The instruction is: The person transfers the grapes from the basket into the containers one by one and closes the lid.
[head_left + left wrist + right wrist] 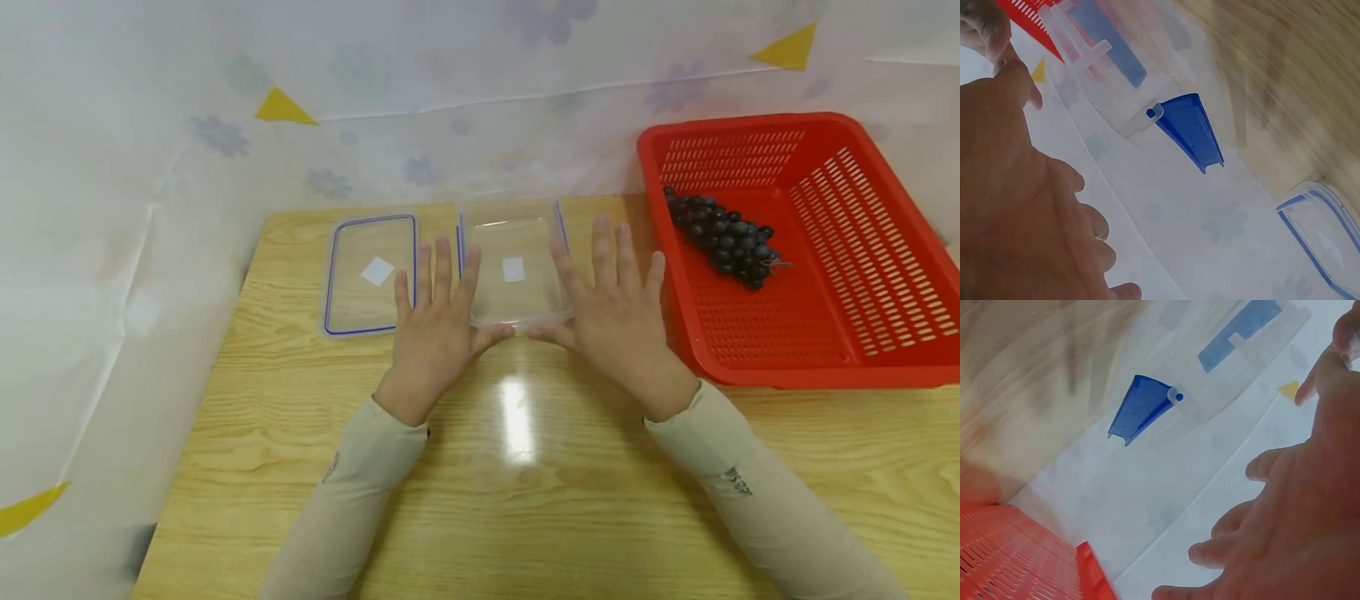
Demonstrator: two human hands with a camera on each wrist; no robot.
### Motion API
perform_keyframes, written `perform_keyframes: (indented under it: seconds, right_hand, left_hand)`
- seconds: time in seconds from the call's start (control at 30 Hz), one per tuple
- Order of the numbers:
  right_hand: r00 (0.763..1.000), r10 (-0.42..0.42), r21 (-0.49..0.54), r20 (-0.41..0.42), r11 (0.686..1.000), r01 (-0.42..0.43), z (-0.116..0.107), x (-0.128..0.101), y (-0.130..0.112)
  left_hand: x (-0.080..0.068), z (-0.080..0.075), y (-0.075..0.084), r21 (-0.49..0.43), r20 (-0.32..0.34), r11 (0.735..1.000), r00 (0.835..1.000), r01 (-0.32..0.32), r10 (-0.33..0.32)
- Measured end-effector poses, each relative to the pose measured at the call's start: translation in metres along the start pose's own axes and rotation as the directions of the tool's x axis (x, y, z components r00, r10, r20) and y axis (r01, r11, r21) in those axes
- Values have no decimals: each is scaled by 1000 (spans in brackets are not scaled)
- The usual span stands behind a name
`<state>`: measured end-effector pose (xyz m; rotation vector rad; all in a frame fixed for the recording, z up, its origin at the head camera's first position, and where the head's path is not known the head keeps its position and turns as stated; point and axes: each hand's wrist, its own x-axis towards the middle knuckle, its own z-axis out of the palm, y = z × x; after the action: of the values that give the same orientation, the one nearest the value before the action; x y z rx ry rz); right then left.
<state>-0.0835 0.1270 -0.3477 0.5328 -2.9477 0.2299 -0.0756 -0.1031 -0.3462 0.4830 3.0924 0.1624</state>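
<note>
Both hands are held palm down with fingers spread, holding nothing. My left hand (pixel 433 337) is at the near left corner of a clear plastic container (pixel 517 302), its fingers overlapping the edge of a clear lid (pixel 352 300) in the head view. My right hand (pixel 621 329) is at the container's near right corner, between it and the red basket. The thumb tips point at each other in front of the container's near edge. In the left wrist view, a blue latch (pixel 1191 134) sticks out from the container's side; another blue latch (pixel 1140 407) shows in the right wrist view.
A red plastic basket (pixel 693 333) stands at the right with a bunch of dark grapes (pixel 727 242) inside. The lid, rimmed with a blue seal, lies left of the container on the wooden table (pixel 480 517). A pale flowered sheet (pixel 420 50) covers the back and left.
</note>
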Motion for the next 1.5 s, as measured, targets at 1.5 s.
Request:
perform_keyframes:
  seconds: [1.5]
  right_hand:
    - [994, 67, -160, 90, 986, -52, -130, -7, 121]
  left_hand:
    - [50, 28, -11, -376, 228, 924, 974, 72, 17]
